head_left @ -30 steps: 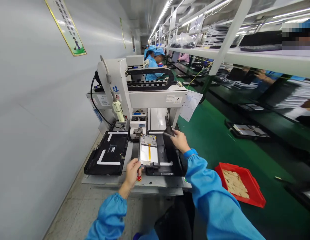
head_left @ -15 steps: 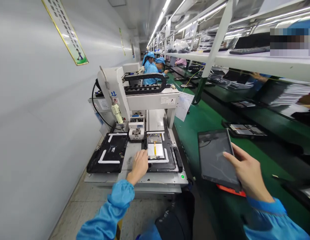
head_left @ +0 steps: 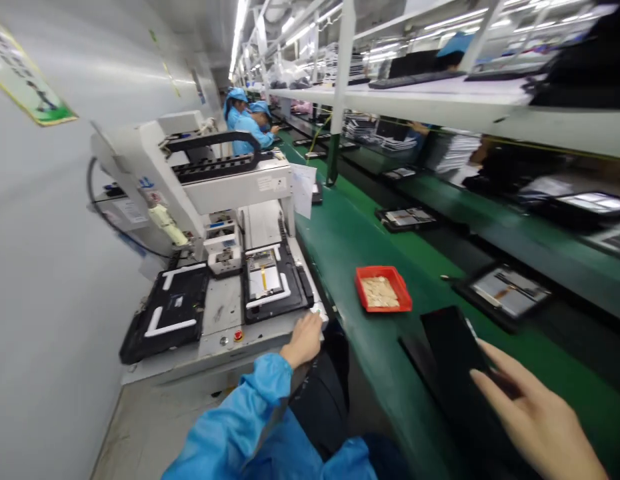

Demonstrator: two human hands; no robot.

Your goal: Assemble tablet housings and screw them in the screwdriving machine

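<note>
My left hand [head_left: 305, 339] is at the front right corner of the white bench machine [head_left: 230, 190], its fingertips at the green-lit button there. It holds nothing, though its fingers are partly hidden. In my right hand [head_left: 535, 400] is a dark tablet [head_left: 457, 353], gripped by its right edge between thumb and fingers and tilted over the green bench. An opened tablet [head_left: 264, 275] with a yellow ribbon strip and silver inside lies in the machine's right black fixture [head_left: 303, 283]. The left black fixture [head_left: 183, 320] carries white L-shaped corner pieces.
A red tray [head_left: 403, 293] of small pale pieces stands on the green bench [head_left: 335, 247]. Opened tablets [head_left: 510, 293] lie along the dark conveyor on the right. A red button [head_left: 239, 336] sits on the machine's front. Co-workers in blue [head_left: 250, 127] sit farther back.
My left hand has moved from the right fixture's edge to the button at the machine's corner. My right hand has tilted and lowered the tablet, and the view has swung right, uncovering the red tray.
</note>
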